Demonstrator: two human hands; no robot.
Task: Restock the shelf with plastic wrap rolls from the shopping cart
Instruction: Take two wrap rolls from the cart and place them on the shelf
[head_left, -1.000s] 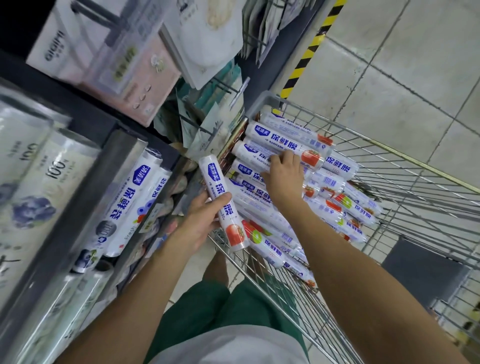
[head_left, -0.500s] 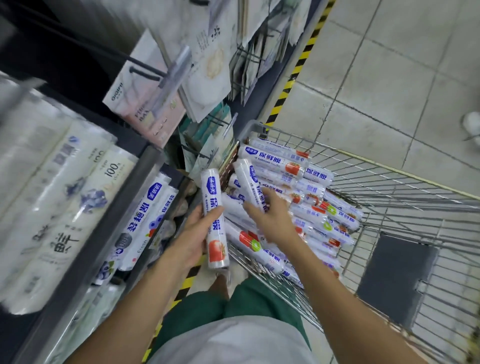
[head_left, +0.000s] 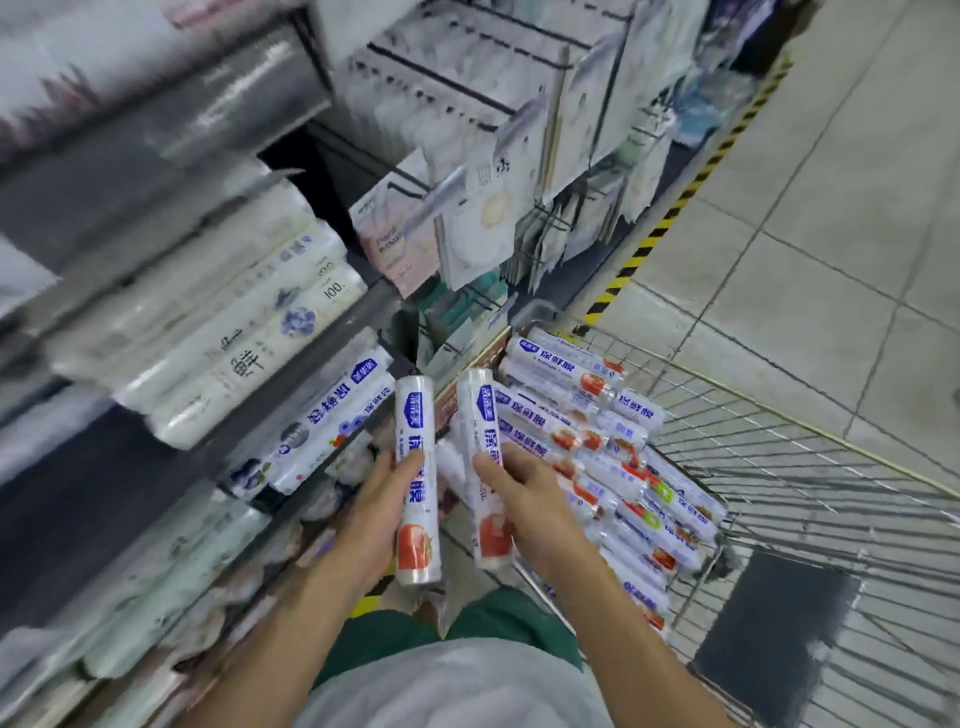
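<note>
Gripping one plastic wrap roll (head_left: 415, 467) round its middle with the left hand (head_left: 382, 512); clamping a second roll (head_left: 483, 452) with the right hand (head_left: 524, 499), just beside at three o'clock. Toward two o'clock, spare rolls (head_left: 582, 410) heaped in the shopping cart (head_left: 753, 402); at ten o'clock, the shelf (head_left: 358, 317). Likely light, stiff, slick-skinned: best held mid-length, firmly.

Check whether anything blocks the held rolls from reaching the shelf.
Nothing visible does. The left hand holds the left roll, the right hand the right roll, with open air toward the shelf. Stocked rolls already lie at its front.
</note>
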